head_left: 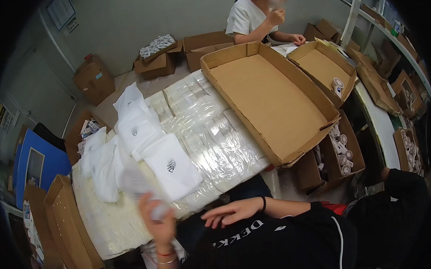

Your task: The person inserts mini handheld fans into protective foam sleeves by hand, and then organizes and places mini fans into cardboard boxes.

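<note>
My left hand (158, 224), smeared by motion, grips a blurred white handheld fan (136, 180) near the table's front edge. Its fingers curl around the handle, and the head points toward the bags. White pouches with a small dark print, such as the front one (171, 167), lie overlapping just beyond it. More white bags (102, 167) are heaped to the left. My right hand (232, 212) hovers in front of my black shirt, fingers stretched out and holding nothing. Under the pouches is a clear-wrapped stack of packages (220, 148).
A shallow cardboard tray (271, 99) rests on the stack's right side. Beside it stand a smaller tray (317, 60) and a box of white fans (342, 149). Across the table a co-worker (254, 19) holds a round white thing. An open carton (69, 229) stands left.
</note>
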`<act>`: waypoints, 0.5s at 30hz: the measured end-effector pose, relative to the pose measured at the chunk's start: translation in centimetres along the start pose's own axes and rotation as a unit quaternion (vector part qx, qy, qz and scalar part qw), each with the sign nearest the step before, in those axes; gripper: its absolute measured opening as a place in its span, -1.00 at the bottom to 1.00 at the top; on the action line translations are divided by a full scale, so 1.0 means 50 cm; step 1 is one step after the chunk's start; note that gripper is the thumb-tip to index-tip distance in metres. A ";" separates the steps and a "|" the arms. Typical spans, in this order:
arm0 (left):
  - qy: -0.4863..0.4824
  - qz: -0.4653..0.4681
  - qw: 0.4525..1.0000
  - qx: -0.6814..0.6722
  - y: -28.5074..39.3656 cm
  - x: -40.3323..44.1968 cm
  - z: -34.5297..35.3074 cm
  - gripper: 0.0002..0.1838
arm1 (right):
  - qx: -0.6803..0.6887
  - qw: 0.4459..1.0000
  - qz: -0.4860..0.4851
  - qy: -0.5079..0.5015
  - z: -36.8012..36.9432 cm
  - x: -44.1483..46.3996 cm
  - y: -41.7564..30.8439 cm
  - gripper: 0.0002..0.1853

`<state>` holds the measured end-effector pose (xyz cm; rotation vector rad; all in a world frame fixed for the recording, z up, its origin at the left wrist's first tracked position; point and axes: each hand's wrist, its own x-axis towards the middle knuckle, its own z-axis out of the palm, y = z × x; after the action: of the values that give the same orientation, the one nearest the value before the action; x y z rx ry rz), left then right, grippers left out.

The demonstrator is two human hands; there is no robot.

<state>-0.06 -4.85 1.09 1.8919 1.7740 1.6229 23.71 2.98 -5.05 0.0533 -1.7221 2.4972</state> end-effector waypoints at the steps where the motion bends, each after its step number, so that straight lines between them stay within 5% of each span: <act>1: 0.067 -0.100 0.990 -0.067 -0.012 0.015 -0.036 -0.68 | -0.062 0.995 0.069 0.037 -0.001 -0.016 0.043 -0.34; 4: 0.199 -0.034 0.976 0.075 -0.117 0.070 -0.219 -0.74 | -0.366 0.871 0.294 0.148 -0.084 -0.104 0.097 -0.47; 5: 0.249 -0.051 0.964 0.080 -0.153 0.080 -0.293 -0.73 | -0.461 0.822 0.195 0.272 -0.156 -0.187 0.214 -0.53; 7: 0.288 -0.108 0.930 0.199 -0.190 0.089 -0.422 -0.69 | -0.522 0.567 0.050 0.635 -0.232 -0.251 0.266 -0.63; 9: 0.273 -0.136 0.915 0.265 -0.350 0.035 -0.575 -0.68 | -0.562 0.546 0.227 0.578 -0.196 -0.288 0.126 -0.69; 11: 0.232 -0.241 0.870 0.363 -0.409 -0.012 -0.613 -0.67 | -0.516 0.587 0.195 0.593 -0.229 -0.319 0.158 -0.71; 13: 0.191 -0.317 0.839 0.399 -0.361 -0.004 -0.559 -0.68 | -0.599 0.546 0.124 0.572 -0.268 -0.319 0.224 -0.71; 15: 0.067 -0.416 0.701 0.576 -0.245 0.024 -0.457 -0.74 | -0.569 0.619 0.263 0.473 -0.235 -0.258 0.211 -0.63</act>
<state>-24.63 -12.85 3.63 0.6252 3.3685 0.2143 35.74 9.37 -20.22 -1.6540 -2.3644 0.6194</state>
